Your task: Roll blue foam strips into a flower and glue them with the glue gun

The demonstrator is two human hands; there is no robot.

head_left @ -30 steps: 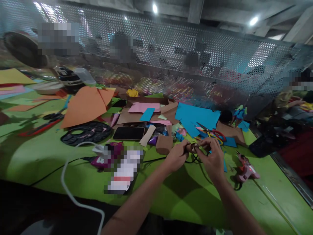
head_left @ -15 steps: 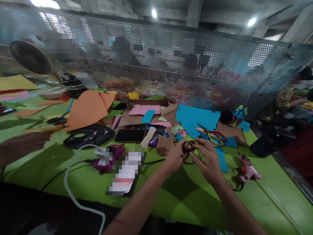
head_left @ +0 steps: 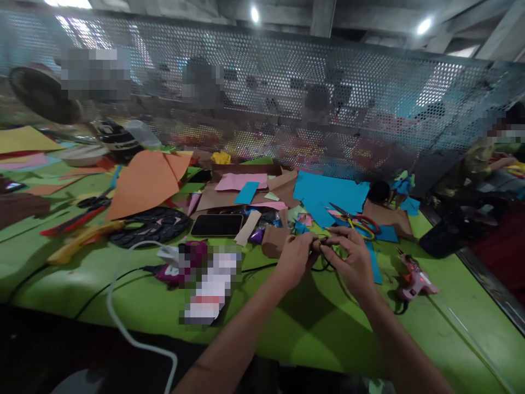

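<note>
Between the fingertips of my left hand [head_left: 293, 260] and my right hand [head_left: 350, 260] is a small brown paper roll [head_left: 316, 246], pinched from both sides just above the green table [head_left: 279, 328]. My fingers hide much of it. A brown paper piece [head_left: 274, 242], bent into a box-like shape, stands left of my left hand. Beyond my right hand lie scissors with red and yellow handles [head_left: 363, 226], partly over blue paper [head_left: 336, 191]. Farther right, a pink glue gun [head_left: 416, 282] with a lit red light rests on the table.
A phone with a lit screen [head_left: 213, 287], a dark phone [head_left: 217, 225], a purple tissue pack [head_left: 180, 268] and a white cable [head_left: 123, 331] lie to the left. A yellow glue gun [head_left: 84, 242] lies near another person's hand [head_left: 22, 209]. A perforated metal screen [head_left: 262, 98] stands behind.
The roll has turned slightly between my fingertips, its opening less visible. The other person's hand has drawn back left, uncovering the yellow glue gun. The view has shifted a little.
</note>
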